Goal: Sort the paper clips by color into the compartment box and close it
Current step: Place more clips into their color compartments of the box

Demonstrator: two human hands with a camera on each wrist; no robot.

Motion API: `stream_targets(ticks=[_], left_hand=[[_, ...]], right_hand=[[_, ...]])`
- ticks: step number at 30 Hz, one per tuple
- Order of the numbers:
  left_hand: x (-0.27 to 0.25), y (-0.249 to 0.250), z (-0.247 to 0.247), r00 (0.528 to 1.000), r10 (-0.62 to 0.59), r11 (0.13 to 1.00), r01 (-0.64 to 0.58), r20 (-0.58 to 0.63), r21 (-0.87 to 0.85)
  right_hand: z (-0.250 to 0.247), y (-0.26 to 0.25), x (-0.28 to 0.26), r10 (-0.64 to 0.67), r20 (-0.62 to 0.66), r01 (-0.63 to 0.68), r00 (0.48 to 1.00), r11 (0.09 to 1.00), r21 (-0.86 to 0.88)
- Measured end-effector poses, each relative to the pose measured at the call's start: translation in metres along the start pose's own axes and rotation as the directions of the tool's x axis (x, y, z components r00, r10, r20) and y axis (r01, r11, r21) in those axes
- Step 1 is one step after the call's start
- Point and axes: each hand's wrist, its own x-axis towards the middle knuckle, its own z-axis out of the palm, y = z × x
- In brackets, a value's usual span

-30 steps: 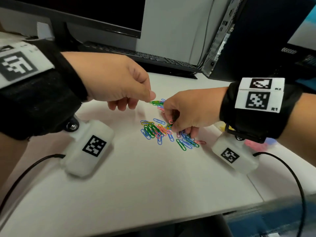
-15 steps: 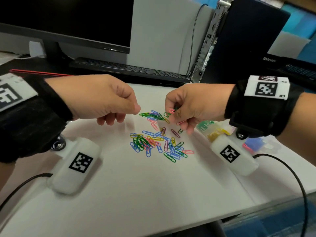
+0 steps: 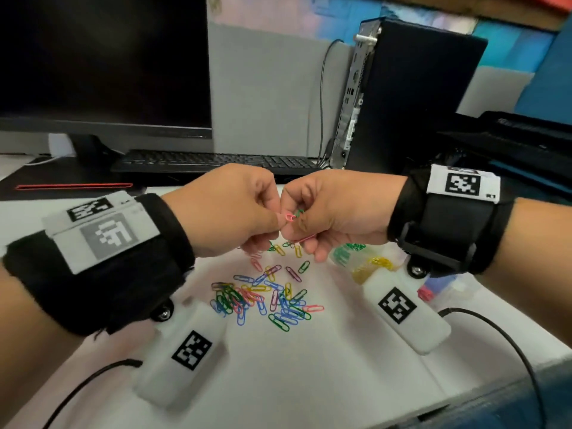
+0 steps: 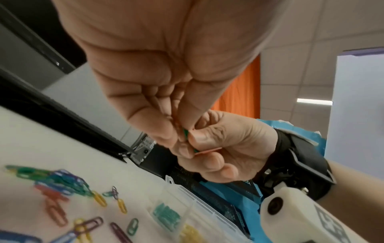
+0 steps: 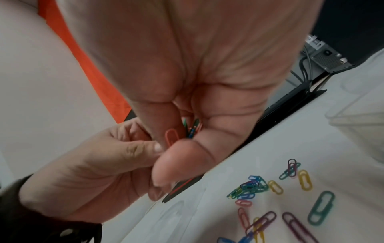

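Observation:
Both hands meet in the air above the table. My left hand (image 3: 276, 220) and my right hand (image 3: 293, 226) pinch the same small bunch of clips, a pink paper clip (image 3: 291, 217) joined with a green paper clip (image 3: 299, 213). In the right wrist view the pink paper clip (image 5: 171, 136) sits between index finger and thumb of my right hand (image 5: 176, 144), with more clips tucked in the palm. In the left wrist view my left hand (image 4: 180, 131) pinches the green paper clip (image 4: 185, 132). A mixed-colour pile of clips (image 3: 266, 301) lies below. The clear compartment box (image 4: 188, 196) stands open at the right.
The box holds green clips (image 3: 344, 251) and yellow clips (image 3: 375, 264) in separate compartments; its far part is hidden by my right wrist. A keyboard (image 3: 213, 161), a monitor (image 3: 102, 63) and a computer tower (image 3: 411, 94) stand behind. Cables (image 3: 507, 342) trail near the front edge.
Both hands rose off the table and came together. The right hand lifted clips from the pile, and the left hand now pinches the same bunch.

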Motion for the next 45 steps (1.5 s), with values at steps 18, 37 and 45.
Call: stream_targets(ticks=[18, 37, 45], left_hand=[[0.055, 0.039, 0.033, 0.999, -0.007, 0.997, 0.003, 0.044, 0.072], [0.055, 0.042, 0.096, 0.939, -0.116, 0.828, -0.090, 0.325, 0.554], [0.042, 0.035, 0.083, 0.930, -0.118, 0.869, -0.073, 0.348, 0.490]], right_hand=[[-0.059, 0.049, -0.038, -0.001, -0.180, 0.053, 0.984, 0.956, 0.289], [-0.090, 0.099, -0.092, 0.078, -0.173, -0.083, 0.982, 0.996, -0.024], [-0.083, 0.095, -0.084, 0.073, -0.058, -0.072, 0.996, 0.997, 0.022]])
